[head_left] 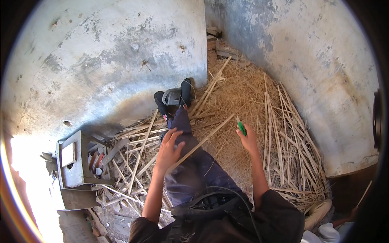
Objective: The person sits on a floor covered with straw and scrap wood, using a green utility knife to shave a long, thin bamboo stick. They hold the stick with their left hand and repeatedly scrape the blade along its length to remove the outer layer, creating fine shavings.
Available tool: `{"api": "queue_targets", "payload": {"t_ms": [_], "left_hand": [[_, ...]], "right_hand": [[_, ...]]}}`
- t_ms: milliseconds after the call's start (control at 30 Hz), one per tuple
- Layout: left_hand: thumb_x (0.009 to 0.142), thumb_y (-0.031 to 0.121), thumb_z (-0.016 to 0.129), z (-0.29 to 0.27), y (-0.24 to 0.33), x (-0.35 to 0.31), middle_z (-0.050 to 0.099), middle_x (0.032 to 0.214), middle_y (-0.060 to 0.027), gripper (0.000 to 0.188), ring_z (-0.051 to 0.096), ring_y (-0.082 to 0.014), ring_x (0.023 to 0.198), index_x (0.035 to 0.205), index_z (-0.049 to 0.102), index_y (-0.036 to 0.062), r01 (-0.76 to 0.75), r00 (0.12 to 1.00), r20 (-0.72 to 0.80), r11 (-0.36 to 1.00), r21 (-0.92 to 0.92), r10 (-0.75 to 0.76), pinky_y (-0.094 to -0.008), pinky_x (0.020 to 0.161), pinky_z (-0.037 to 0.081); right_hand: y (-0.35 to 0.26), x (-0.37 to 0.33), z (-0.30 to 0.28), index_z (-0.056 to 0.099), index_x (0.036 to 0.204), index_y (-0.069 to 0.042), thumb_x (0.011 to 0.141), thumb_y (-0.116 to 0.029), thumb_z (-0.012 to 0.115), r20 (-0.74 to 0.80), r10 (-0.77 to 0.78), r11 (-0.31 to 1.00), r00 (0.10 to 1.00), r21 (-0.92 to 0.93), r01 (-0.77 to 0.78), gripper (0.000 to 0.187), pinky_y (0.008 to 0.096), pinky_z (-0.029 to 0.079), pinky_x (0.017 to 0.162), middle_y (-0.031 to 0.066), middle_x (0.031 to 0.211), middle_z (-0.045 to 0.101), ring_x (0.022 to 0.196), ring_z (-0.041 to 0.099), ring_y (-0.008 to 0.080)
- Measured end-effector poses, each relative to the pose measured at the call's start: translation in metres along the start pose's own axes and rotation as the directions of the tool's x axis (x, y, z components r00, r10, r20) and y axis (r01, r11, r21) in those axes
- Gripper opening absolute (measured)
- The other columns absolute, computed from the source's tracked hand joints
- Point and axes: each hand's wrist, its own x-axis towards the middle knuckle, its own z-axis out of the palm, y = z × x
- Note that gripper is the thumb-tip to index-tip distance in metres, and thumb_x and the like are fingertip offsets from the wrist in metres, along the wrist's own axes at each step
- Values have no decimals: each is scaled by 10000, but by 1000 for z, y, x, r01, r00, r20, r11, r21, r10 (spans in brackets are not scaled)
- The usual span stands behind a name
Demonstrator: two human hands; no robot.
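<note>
My right hand [249,139] is closed around a green utility knife [242,128], its blade pointing up and away from me. A long, narrow pale strip [206,138], which looks like split bamboo or cane, slants across my outstretched legs. Its far end lies close to the knife's tip. Over my thigh, my left hand [168,152] has its fingers spread, with the strip's near part just to its right. No grip on the strip shows there.
Shavings [239,91] cover the floor ahead. Piles of strips lie to the right [289,146] and left [139,141]. A grey open-sided box [81,162] stands left. Between my black shoes sits a grey curved object [172,97]. Worn walls [121,52] enclose the corner. Another person's arm [344,220] shows lower right.
</note>
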Motion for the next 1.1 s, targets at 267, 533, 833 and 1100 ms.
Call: {"api": "queue_targets", "payload": {"t_ms": [267, 533, 833, 1100], "left_hand": [[876, 430, 877, 17, -30, -84, 605, 1451, -215, 691, 656, -474, 1231, 1405, 577, 102, 432, 871, 169, 883, 183, -461, -554, 985, 545], [972, 240, 781, 35, -41, -99, 740, 900, -206, 272, 746, -432, 933, 1118, 673, 39, 419, 884, 206, 907, 52, -420, -550, 828, 549], [1004, 192, 756, 24, -37, -106, 763, 910, -138, 246, 741, -258, 755, 1166, 683, 21, 367, 930, 143, 868, -334, -338, -403, 685, 559], [1066, 184, 706, 19, -11, -106, 681, 892, -31, 220, 596, -97, 796, 1203, 601, 48, 288, 957, 185, 814, -504, -224, -289, 694, 482]], "right_hand": [[18, -11, 48, 656, 1296, -54, 1082, -400, 676, 202, -66, 995, 977, -64, 81, 407, 446, 454, 678, 101, 835, 609, 659, 552, 215], [20, -11, 129, 528, 1535, -66, 1066, -414, 667, 308, 110, 991, 945, -105, -81, 600, 443, 537, 743, 137, 947, 733, 753, 691, 256], [-5, -30, 121, 526, 1565, -41, 1130, -376, 611, 340, 216, 658, 915, 642, -394, 555, 293, 452, 555, 89, 1115, 739, 575, 568, 113], [-66, -16, 62, 713, 1295, -18, 1107, -264, 653, 156, -18, 471, 988, 873, -129, 315, 257, 300, 470, -32, 770, 568, 476, 384, 52]]}}
